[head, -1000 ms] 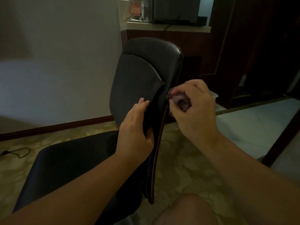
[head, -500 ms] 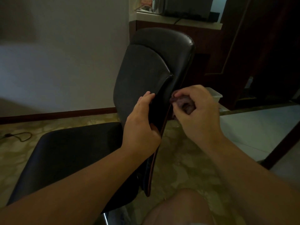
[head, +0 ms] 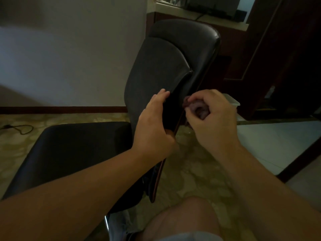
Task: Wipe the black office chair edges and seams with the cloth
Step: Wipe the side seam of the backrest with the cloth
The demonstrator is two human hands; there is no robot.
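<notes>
A: Where is the chair?

B: The black chair (head: 166, 66) stands in the middle, side-on, its seat (head: 74, 150) to the left and its backrest rising at centre, on a patterned floor (head: 191, 171).

A: And the hands?

B: The left hand (head: 154, 129) grips the backrest's side edge, fingers on the front padding, thumb wrapped behind. The right hand (head: 213, 117) is curled around a bunched purple cloth (head: 198, 108), pressing it against the back edge just beside the left hand.

A: Anything else?

B: A pale wall (head: 69, 49) behind, a dark cable (head: 19, 127) on the floor at left, and a bare knee (head: 187, 216) at the bottom.
</notes>
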